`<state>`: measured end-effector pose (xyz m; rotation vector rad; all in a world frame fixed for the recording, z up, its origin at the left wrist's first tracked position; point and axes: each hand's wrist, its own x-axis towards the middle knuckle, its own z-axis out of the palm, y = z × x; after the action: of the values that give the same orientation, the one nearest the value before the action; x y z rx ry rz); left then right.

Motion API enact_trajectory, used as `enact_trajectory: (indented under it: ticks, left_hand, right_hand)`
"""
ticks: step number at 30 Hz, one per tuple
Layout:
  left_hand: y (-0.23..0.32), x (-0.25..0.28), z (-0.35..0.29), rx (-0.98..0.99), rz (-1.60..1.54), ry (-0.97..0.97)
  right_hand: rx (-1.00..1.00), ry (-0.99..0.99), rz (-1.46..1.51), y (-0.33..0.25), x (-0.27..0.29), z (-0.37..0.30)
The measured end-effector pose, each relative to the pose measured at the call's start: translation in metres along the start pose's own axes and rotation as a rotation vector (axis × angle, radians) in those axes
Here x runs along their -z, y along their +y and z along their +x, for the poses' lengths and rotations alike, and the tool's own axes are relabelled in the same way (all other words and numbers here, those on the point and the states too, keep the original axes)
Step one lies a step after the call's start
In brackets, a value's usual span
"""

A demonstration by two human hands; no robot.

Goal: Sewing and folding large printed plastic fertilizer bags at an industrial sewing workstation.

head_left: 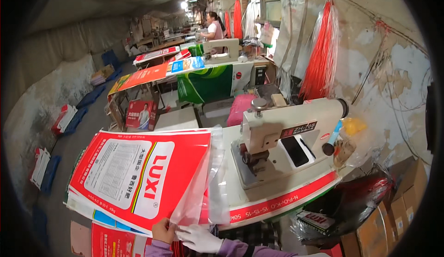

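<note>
A stack of red and white printed sacks (185,153) lies on the left of the sewing table, and a clear plastic liner (216,174) sticks out along the right edge of the top one. My bare left hand (163,232) is closed on the near corner of the top sack. Beside it my right hand (202,239), in a white glove, has its fingertips together at the lower edge of the liner. Part of both grips is hidden by the fingers. The sewing machine (296,120) stands to the right of the stack, apart from both hands.
A black phone (294,150) rests on the machine's bed. Cardboard boxes (409,192) and a plastic-wrapped bundle (342,201) are at the right. Red and white strands (321,53) hang on the wall. Farther off, a person (215,28) is near another machine (221,49).
</note>
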<state>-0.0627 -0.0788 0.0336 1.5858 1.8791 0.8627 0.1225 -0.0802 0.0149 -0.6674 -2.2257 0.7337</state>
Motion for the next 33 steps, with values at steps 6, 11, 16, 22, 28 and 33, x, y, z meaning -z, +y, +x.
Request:
enact_trajectory:
  ticks: [6,11,16,22,28,33]
  left_hand:
    - [0.015,0.006,0.007,0.020,0.200,-0.120]
    - [0.034,0.006,0.002,0.036,0.488,-0.085]
    - [0.028,0.018,-0.025,-0.109,0.542,-0.101]
    - [0.033,0.050,-0.083,-0.137,0.659,-0.008]
    - [0.009,0.127,-0.176,-0.349,0.789,0.190]
    - [0.015,0.141,-0.191,-0.343,0.793,0.269]
  right_hand:
    - [-0.048,-0.115,-0.118,-0.013,-0.006,0.005]
    - [0.093,-0.002,-0.204,-0.022,0.001,0.007]
    - [0.026,-0.147,0.099,0.038,0.002,0.014]
    - [0.110,-0.537,-0.569,0.033,-0.051,0.074]
    - [-0.348,-0.466,-0.428,0.153,-0.091,0.042]
    - [-0.587,-0.131,-0.367,0.145,-0.009,0.054]
